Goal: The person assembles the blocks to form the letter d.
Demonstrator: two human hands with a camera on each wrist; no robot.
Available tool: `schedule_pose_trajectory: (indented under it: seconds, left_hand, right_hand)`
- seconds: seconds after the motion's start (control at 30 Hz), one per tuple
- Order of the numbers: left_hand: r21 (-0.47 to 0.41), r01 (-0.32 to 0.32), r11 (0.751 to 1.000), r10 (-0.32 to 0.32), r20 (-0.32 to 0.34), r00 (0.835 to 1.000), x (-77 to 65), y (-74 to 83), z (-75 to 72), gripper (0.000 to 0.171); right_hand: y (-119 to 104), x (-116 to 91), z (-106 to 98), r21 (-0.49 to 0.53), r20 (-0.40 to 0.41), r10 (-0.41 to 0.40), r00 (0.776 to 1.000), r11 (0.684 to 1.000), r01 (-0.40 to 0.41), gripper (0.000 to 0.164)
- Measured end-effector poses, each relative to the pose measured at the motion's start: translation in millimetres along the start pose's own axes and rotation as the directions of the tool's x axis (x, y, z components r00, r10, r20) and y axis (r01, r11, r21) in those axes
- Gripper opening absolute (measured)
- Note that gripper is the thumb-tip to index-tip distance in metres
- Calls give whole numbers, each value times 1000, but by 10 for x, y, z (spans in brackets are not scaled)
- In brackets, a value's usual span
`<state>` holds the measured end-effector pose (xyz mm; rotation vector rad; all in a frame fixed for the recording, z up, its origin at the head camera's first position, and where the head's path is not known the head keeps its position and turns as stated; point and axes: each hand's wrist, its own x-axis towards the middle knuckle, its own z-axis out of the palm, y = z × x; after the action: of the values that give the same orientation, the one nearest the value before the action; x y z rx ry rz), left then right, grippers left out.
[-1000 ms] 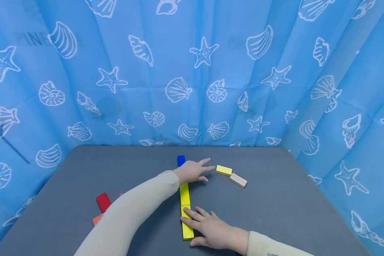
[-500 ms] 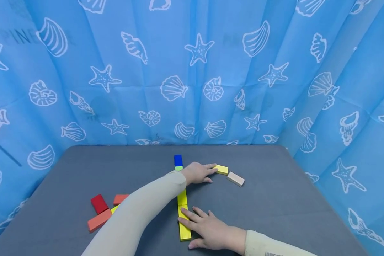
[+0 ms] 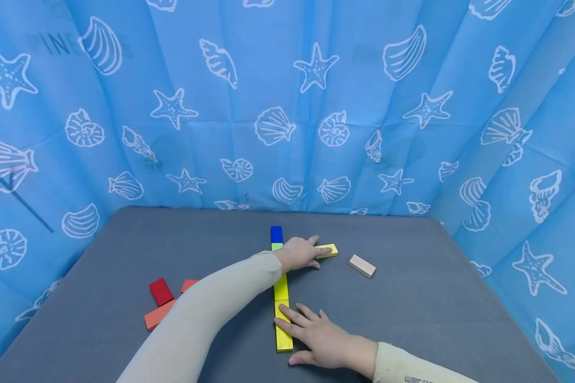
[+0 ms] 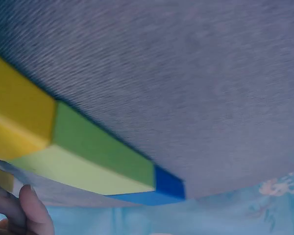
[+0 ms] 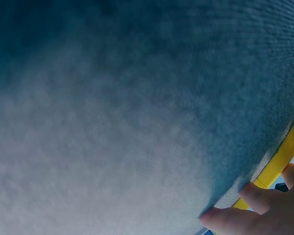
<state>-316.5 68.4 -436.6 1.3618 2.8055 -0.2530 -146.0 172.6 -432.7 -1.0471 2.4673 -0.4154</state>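
A straight row of blocks runs away from me across the grey table: a blue block (image 3: 276, 234) at the far end, a light green block (image 4: 103, 147) beside it, then yellow blocks (image 3: 281, 289). My left hand (image 3: 297, 254) reaches over the row, its outstretched fingers on a pale yellow block (image 3: 329, 250) that lies flat to the right of the row. Its thumb sits near the block's front side. With fingers spread, my right hand (image 3: 323, 340) rests on the nearest yellow block (image 3: 284, 343), thumb beside its near end.
A plain wooden block (image 3: 362, 266) lies farther right. At left are a red block (image 3: 161, 291) and an orange block (image 3: 159, 315), with another orange block (image 3: 189, 285) partly behind my left sleeve. A blue shell-print curtain (image 3: 287, 106) hangs behind the table.
My left hand has reached the pale yellow block, which has slid left, away from the wooden block and toward the row. The right hand has stayed on the nearest yellow block.
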Motion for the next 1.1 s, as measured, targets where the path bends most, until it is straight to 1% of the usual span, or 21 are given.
schedule_pose_trajectory:
  seconds: [0.1, 0.17, 0.23, 0.33, 0.47, 0.57, 0.67, 0.73, 0.83, 0.9, 0.97, 1.1]
  left_hand:
    - [25, -27, 999, 27, -5, 1000, 22, 34, 3, 49]
    - [52, -34, 998, 35, -4, 999, 15, 48, 1, 46]
    - [85, -30, 996, 30, 1, 1000, -3, 50, 0, 45]
    - [118, -38, 992, 40, -13, 999, -46, 28, 10, 43]
    - [104, -62, 993, 68, -53, 996, -142, -24, 0, 40]
    - [45, -66, 997, 69, -72, 995, -248, -67, -38, 40]
    - [-14, -54, 998, 53, -89, 995, -378, -116, -85, 42]
    - [-66, -38, 997, 31, -106, 994, -491, -156, -126, 46]
    - [-98, -18, 995, 6, -127, 992, -683, -240, -165, 52]
    - [-112, -5, 994, -9, -128, 992, -826, -306, -182, 56]
    - [-117, -2, 993, -15, -147, 989, -964, -381, -166, 57]
    - [-172, 37, 984, -71, -194, 978, -1220, -529, -123, 55]
  right_hand:
    - [0, 5, 14, 6, -1, -2, 1000, 1000, 2, 70]
    - [39, 19, 58, 7, -6, -20, 1000, 1000, 20, 70]
    - [79, 35, 101, 9, -10, -31, 999, 999, 31, 71]
    - [61, 32, 110, 3, -8, -27, 1000, 1000, 27, 71]
    - [-32, -1, 55, 3, 0, 6, 1000, 1000, -6, 71]
    - [-28, -2, 57, 7, -7, 13, 1000, 1000, -13, 72]
    - [-37, -2, 42, 6, -11, 27, 1000, 1000, -27, 71]
    - [-44, -1, 26, 3, -11, 39, 999, 999, -39, 71]
    - [-38, 11, 16, -7, -14, 41, 999, 999, -41, 72]
    - [-31, 15, 15, -5, -14, 34, 999, 999, -34, 72]
    - [10, 20, 43, -1, -19, 14, 1000, 1000, -14, 72]
    - [91, 24, 88, 5, -17, -11, 1000, 1000, 11, 73]
